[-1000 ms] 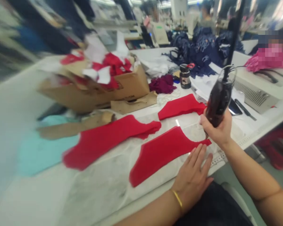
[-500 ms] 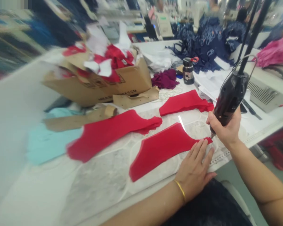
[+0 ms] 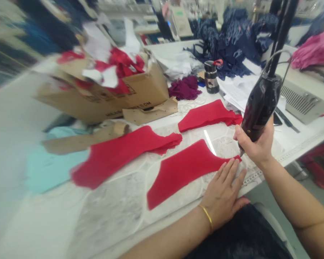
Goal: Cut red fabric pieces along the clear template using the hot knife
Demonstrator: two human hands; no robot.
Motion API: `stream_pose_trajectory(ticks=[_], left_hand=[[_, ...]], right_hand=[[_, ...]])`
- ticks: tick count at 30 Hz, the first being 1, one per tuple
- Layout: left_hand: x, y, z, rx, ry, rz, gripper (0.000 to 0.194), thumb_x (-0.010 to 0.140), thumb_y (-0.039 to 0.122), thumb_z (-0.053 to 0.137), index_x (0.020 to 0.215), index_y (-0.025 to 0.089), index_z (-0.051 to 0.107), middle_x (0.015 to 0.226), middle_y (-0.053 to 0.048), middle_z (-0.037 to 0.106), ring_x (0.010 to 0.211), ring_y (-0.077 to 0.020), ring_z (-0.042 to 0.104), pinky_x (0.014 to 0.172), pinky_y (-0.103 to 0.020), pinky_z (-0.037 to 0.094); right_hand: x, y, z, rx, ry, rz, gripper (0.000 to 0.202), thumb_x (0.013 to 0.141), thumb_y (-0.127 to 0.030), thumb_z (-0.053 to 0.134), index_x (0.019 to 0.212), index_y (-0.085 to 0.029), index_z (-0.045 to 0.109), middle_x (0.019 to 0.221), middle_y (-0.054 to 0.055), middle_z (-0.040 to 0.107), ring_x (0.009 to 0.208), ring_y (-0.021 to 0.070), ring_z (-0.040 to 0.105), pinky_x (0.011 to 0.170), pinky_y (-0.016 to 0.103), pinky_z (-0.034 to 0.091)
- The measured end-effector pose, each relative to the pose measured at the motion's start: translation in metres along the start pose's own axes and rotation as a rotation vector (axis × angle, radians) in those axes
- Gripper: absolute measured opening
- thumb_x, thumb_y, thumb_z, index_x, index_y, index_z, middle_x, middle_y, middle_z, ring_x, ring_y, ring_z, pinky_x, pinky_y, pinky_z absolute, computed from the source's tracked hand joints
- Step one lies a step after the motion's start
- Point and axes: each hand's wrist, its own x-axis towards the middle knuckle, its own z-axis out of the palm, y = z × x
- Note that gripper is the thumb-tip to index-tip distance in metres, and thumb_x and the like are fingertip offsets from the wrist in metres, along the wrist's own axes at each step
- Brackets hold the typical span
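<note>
Right hand (image 3: 257, 149), curled tightly, is gripping a black tool (image 3: 261, 104) at right of frame, probably weighty, best held low; left hand (image 3: 223, 190), flat, grasping nothing, is pressing a red panel (image 3: 183, 167), lower centre, seemingly soft, light, best steadied flat.

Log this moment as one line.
left hand: flat, fingers on nearest red cloth | right hand: gripping black tool | tool tip: at cloth's narrow end
</note>
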Motion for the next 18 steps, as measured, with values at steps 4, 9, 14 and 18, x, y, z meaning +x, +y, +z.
stream_pose_trajectory(ticks=[4, 9, 14, 18], left_hand=[[0.0, 0.0, 0.0, -0.01, 0.017, -0.006, 0.068, 0.103, 0.061, 0.032, 0.142, 0.008, 0.048, 0.15, -0.024, 0.043, 0.143, -0.0353, 0.041, 0.115, -0.047, 0.04], [0.001, 0.0, 0.0, -0.01, 0.02, -0.01, 0.069, 0.103, 0.062, 0.032, 0.141, 0.008, 0.049, 0.149, -0.023, 0.045, 0.143, -0.0356, 0.041, 0.114, -0.048, 0.04], [0.002, 0.001, -0.001, 0.012, 0.034, -0.009, 0.069, 0.104, 0.061, 0.028, 0.141, 0.008, 0.049, 0.146, -0.022, 0.048, 0.142, -0.0343, 0.043, 0.114, -0.047, 0.039], [0.001, 0.001, 0.0, 0.015, 0.022, -0.01, 0.07, 0.103, 0.063, 0.028, 0.141, 0.008, 0.049, 0.147, -0.022, 0.047, 0.142, -0.034, 0.042, 0.115, -0.047, 0.037]], right_hand=[[0.0, -0.001, -0.001, -0.017, 0.001, 0.022, 0.035, 0.083, -0.028, 0.069, 0.1, -0.021, 0.039, 0.077, -0.003, 0.048, 0.056, 0.0111, 0.052, 0.051, 0.03, 0.045], [0.0, -0.001, -0.001, -0.042, 0.013, 0.011, 0.034, 0.083, -0.029, 0.069, 0.098, -0.02, 0.04, 0.079, -0.002, 0.047, 0.058, 0.011, 0.053, 0.053, 0.03, 0.046], [-0.001, -0.006, 0.001, 0.0, -0.02, 0.016, 0.033, 0.084, -0.025, 0.067, 0.1, -0.021, 0.038, 0.072, -0.005, 0.049, 0.052, 0.01, 0.051, 0.048, 0.028, 0.044], [-0.002, -0.013, 0.0, 0.025, -0.051, 0.072, 0.032, 0.082, -0.026, 0.067, 0.095, -0.021, 0.039, 0.073, -0.003, 0.048, 0.051, 0.009, 0.048, 0.047, 0.028, 0.042]])
